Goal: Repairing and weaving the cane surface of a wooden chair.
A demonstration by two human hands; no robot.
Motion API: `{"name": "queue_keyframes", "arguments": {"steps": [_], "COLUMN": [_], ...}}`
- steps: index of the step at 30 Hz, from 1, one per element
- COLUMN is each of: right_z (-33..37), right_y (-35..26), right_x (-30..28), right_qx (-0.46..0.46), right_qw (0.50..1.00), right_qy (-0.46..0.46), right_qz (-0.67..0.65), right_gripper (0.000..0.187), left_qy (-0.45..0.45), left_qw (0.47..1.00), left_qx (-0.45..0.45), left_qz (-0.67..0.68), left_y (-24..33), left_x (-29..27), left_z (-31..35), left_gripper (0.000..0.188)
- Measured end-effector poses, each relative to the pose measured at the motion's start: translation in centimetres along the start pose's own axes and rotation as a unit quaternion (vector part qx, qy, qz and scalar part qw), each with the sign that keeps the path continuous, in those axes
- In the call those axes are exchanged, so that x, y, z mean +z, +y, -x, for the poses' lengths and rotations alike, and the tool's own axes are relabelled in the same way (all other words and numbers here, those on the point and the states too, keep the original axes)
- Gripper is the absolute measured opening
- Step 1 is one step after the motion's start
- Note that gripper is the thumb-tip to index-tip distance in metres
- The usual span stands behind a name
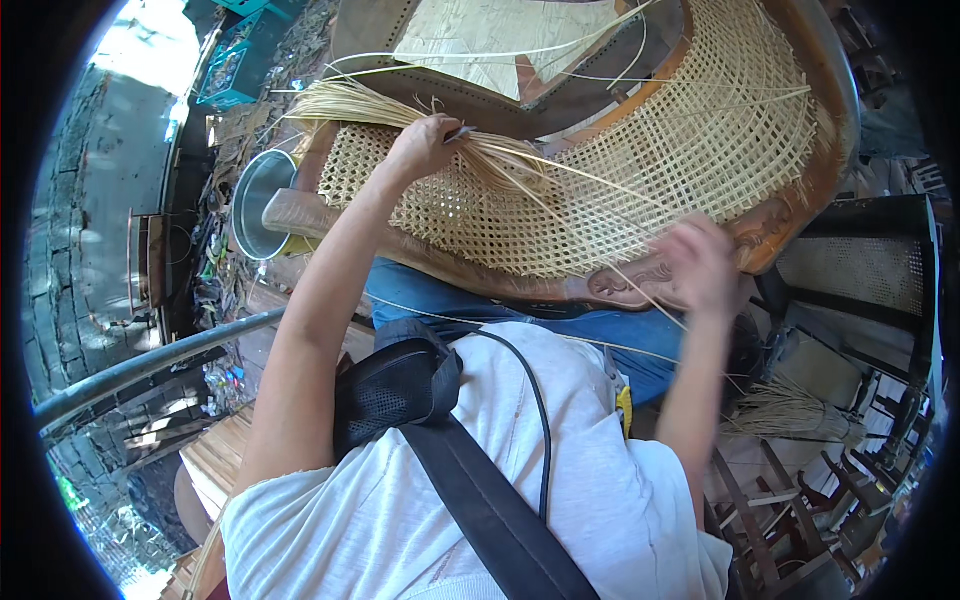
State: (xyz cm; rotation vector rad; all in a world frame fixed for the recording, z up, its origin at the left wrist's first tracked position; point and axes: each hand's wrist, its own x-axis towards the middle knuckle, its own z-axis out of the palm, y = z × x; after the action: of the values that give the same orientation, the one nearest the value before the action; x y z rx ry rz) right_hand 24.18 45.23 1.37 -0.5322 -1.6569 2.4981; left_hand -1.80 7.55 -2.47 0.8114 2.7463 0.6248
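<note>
A bundle of pale cane strands (345, 103) lies across the woven cane panel (690, 130) of a carved wooden frame (500, 280) over my lap. My left hand (425, 146) is closed around the bundle near its middle. A small flat grey piece, which I cannot make out, shows by its fingers. Loose strands (600, 183) run from the bundle toward the right. My right hand (697, 262) hangs over the frame's carved front edge, smeared by motion. One strand passes close by it, but whether its fingers hold anything is unclear.
Left of the frame stands a metal bucket (262, 205), with a metal rail (165, 365) nearer me. A dark chair with a mesh panel (850, 262) stands on the right. Below it are more cane strands (795, 410) and wooden chair frames (770, 520). A teal crate (235, 65) sits far left.
</note>
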Motion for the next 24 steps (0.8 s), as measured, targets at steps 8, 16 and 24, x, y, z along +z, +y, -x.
{"name": "queue_keyframes", "arguments": {"steps": [8,16,24], "right_z": [33.6,46.6,48.2], "right_y": [-32.6,-36.4,-38.3], "right_x": [-34.7,-39.7,-37.1], "right_qx": [-0.341,-0.248,-0.267], "right_qw": [0.669,0.594,0.629], "right_qy": [0.646,0.724,0.685], "right_qz": [0.139,0.248,0.254], "right_gripper": [0.033,0.025,0.018], "left_qy": [-0.023,-0.195,-0.304], "left_qw": [0.998,0.916,0.793], "left_qx": [0.030,0.302,0.273], "left_qz": [-0.054,0.178,0.452], "left_y": [2.1,16.8,29.9], "left_x": [0.8,3.4,2.9], "left_z": [-0.5,2.8,4.0], "left_gripper": [0.031,0.035,0.020]}}
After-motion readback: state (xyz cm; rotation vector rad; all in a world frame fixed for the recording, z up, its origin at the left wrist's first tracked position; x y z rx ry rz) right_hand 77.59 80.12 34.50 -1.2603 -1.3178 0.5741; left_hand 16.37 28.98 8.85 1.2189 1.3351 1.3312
